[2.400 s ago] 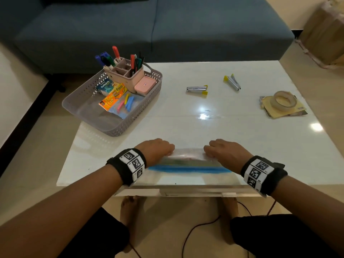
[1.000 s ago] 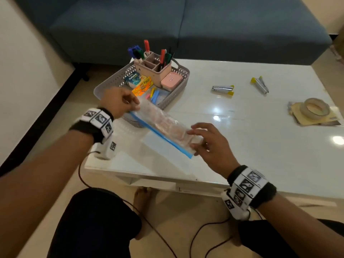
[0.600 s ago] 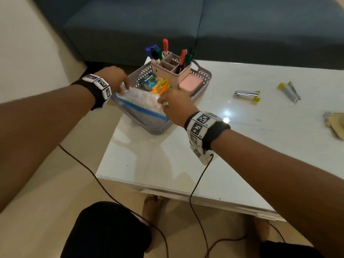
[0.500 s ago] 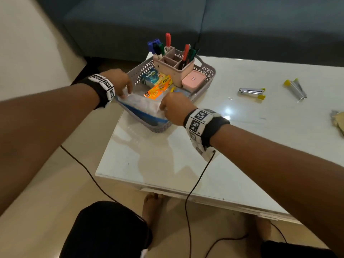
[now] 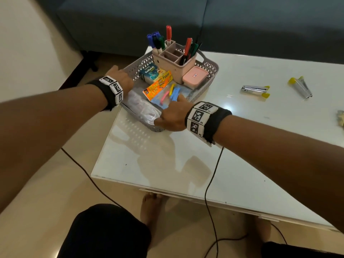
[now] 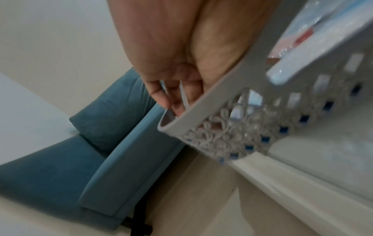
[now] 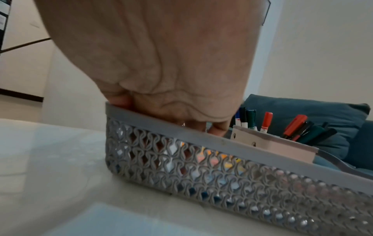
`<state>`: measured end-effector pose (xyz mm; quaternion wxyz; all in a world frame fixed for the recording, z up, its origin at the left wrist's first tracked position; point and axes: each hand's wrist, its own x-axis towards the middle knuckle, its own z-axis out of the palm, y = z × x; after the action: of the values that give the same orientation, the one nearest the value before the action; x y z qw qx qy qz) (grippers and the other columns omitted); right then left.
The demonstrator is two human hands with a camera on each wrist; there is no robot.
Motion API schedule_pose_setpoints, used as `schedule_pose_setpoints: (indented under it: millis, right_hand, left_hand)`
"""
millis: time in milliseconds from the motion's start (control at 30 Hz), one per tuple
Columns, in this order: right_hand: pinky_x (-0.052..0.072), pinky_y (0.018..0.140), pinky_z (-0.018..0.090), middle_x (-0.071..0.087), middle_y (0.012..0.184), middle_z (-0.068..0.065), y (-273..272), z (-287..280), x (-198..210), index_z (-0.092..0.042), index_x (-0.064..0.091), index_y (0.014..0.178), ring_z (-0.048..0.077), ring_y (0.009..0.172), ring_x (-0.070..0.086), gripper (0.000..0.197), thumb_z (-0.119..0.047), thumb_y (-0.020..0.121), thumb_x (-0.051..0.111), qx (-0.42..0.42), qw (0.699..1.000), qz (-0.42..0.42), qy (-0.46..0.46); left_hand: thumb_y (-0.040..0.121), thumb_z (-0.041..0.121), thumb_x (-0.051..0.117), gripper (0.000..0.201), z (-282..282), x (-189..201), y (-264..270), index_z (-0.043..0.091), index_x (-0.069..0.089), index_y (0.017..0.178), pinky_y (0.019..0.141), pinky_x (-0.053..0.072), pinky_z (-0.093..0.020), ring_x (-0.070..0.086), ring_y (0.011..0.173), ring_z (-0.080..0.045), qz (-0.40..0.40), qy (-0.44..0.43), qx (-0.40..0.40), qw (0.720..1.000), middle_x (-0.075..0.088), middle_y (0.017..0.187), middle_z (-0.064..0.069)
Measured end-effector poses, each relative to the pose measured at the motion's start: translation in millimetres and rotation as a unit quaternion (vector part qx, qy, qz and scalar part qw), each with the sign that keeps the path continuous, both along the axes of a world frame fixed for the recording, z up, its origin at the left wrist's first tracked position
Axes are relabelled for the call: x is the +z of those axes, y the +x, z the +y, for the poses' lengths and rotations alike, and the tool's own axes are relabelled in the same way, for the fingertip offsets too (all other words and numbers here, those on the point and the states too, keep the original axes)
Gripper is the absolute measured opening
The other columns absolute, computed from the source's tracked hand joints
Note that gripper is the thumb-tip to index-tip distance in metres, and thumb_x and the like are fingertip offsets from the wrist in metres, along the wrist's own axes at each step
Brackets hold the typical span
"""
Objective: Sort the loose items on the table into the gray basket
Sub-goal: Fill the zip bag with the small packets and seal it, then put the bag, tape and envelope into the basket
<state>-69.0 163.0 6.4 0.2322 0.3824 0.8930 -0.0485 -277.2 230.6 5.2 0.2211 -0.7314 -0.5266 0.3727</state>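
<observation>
Shows a white bench (image 5: 186,164) from above, in front of a blue sofa (image 5: 130,19). Places the left grip (image 5: 121,79) at the far left end of a gray basket (image 5: 212,71), fingers dipped inside the corner. From the left wrist, shows a thin pale edge between the fingertips (image 6: 159,95); cannot tell whether pinched or merely touched. Finds a clear bag (image 5: 141,108) lying inside the basket along its near wall, between the two hands. Sets the right grip (image 5: 173,114) at the bag's right end, released, thumb and forefinger spread, touching the plastic. Further back in the basket, holds a packet of coloured clips (image 5: 163,92), a pink pen holder (image 5: 171,62) with markers upright, and a pink box (image 5: 194,77). To the right, well apart from the basket, leaves two small silver tools (image 5: 255,89) with yellow ends loose on the bench.
</observation>
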Motion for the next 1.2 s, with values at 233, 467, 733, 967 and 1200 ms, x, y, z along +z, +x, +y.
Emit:
schedule_pose_setpoints:
  millis: [233, 467, 733, 967, 1200]
  right_hand:
    - [0.031, 0.094, 0.041, 0.066, 0.112, 0.001, 20, -11, 9, -0.031, 0.066, 0.118, 0.026, 0.113, 0.051, 0.035, -0.042, 0.098, 0.039, -0.011, 0.987, 0.150, 0.052]
    - [0.038, 0.099, 0.031, 0.069, 0.113, -0.004, 125, -55, 29, -0.029, 0.070, 0.114, 0.018, 0.112, 0.052, 0.029, -0.017, 0.091, 0.057, -0.170, 0.904, 0.390, 0.046]
    - [0.043, 0.073, 0.012, 0.072, 0.090, -0.018, 276, -143, 11, -0.029, 0.073, 0.099, 0.003, 0.082, 0.063, 0.020, -0.014, 0.090, 0.063, -0.350, 0.813, 0.460, 0.072]
    - [0.049, 0.091, 0.035, 0.070, 0.111, 0.003, 410, -137, -27, -0.022, 0.069, 0.112, 0.021, 0.076, 0.066, 0.026, -0.014, 0.088, 0.067, -0.517, 0.725, 0.421, 0.174]
    - [0.032, 0.109, 0.039, 0.050, 0.138, 0.023, 479, -36, -26, 0.003, 0.055, 0.131, 0.036, 0.129, 0.046, 0.040, -0.008, 0.092, 0.056, -0.551, 0.759, 0.283, 0.202]
  left_hand:
    - [0.091, 0.030, 0.060, 0.028, -17, 19, 7, 0.018, 0.067, 0.115, 0.094, 0.048, -0.042, 0.062, 0.111, -0.029, -0.154, -0.018, 0.108, 0.982, 0.066, 0.120, -0.008]
    - [0.094, 0.029, 0.055, 0.025, -68, 63, 43, 0.026, 0.070, 0.113, 0.087, 0.054, -0.040, 0.065, 0.098, -0.027, -0.415, 0.063, 0.107, 0.901, 0.069, 0.115, -0.006]
    - [0.093, 0.036, 0.062, 0.043, -116, 14, 217, 0.020, 0.057, 0.133, 0.110, 0.035, -0.034, 0.049, 0.130, -0.023, -0.547, -0.084, 0.014, 0.833, 0.055, 0.140, -0.003]
    - [0.075, 0.058, 0.075, 0.126, -154, -56, 353, 0.008, -0.008, 0.156, 0.122, -0.003, -0.047, -0.017, 0.149, -0.034, -0.463, -0.239, 0.107, 0.847, -0.019, 0.163, -0.010]
    - [0.073, 0.055, 0.078, 0.127, -150, -62, 355, 0.012, -0.009, 0.156, 0.123, -0.004, -0.047, -0.019, 0.149, -0.032, -0.472, -0.235, 0.123, 0.840, -0.020, 0.163, -0.006]
